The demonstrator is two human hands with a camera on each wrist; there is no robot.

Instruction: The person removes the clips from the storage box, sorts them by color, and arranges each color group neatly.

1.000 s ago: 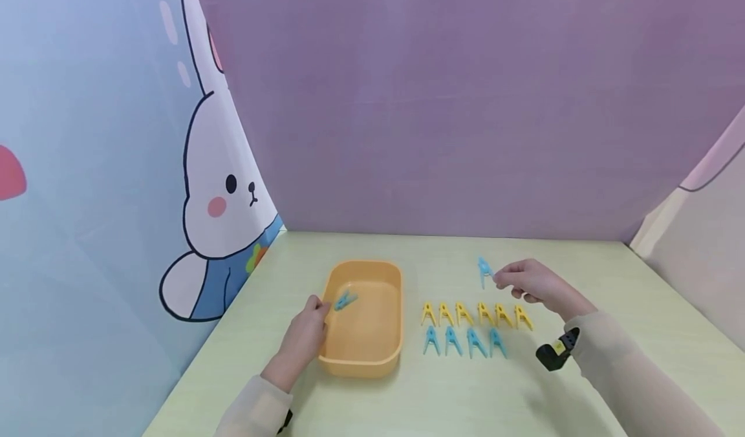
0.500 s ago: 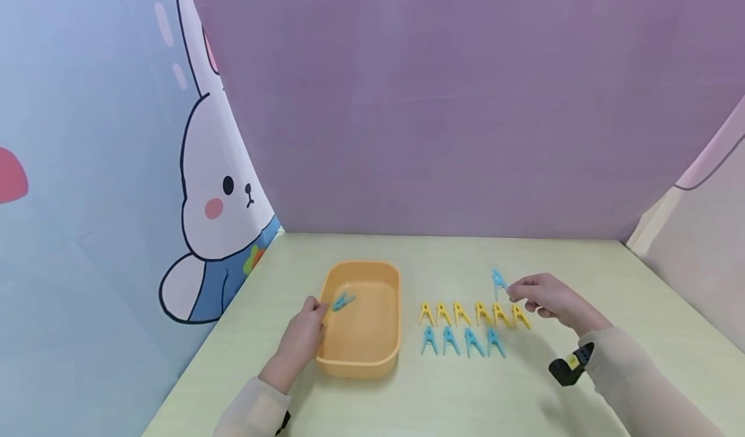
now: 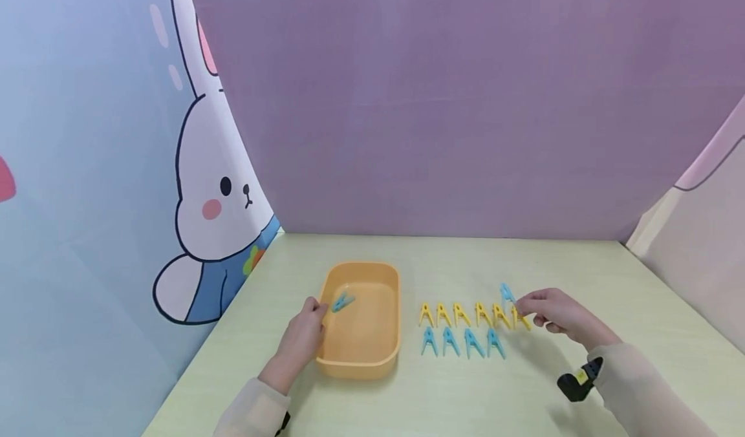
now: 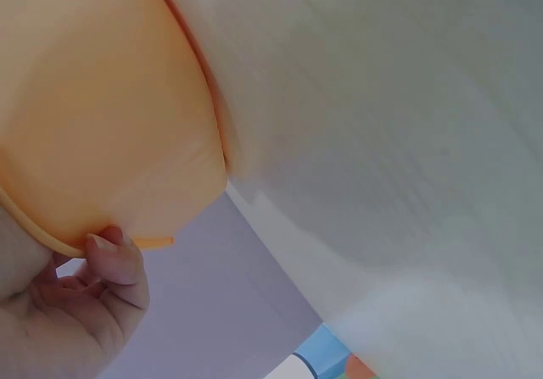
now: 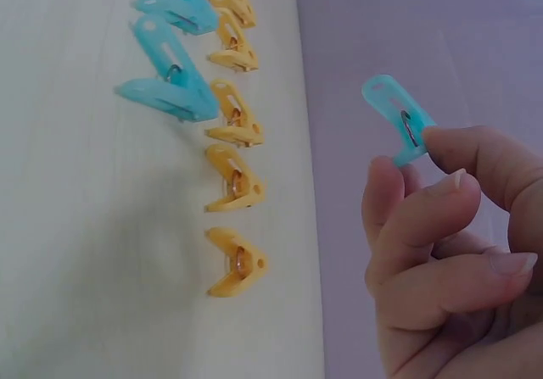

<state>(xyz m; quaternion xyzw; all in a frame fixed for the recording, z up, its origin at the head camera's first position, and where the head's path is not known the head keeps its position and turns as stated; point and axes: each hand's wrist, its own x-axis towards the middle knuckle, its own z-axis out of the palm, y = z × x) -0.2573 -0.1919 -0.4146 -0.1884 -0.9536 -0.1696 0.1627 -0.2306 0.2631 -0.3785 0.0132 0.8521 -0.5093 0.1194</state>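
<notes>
My left hand pinches the left rim of a shallow orange-yellow plastic basin; in the left wrist view, thumb and fingers clasp its edge. One blue clothespin lies inside the basin. Between thumb and fingertips, my right hand holds another blue clothespin above the table, over the right end of a row of yellow clothespins. Nearer to me is a row of several blue clothespins. Part of the rightmost yellow clothespin is hidden by the right hand.
The rows lie on a pale green table, to the right of the basin. A purple backdrop rises at the table's far edge. A blue panel with a rabbit picture stands on the left, and a pale wall on the right.
My right hand has moved right and towards me with the blue clothespin, from behind the yellow row to over its right end. The left hand and basin stay in place.
</notes>
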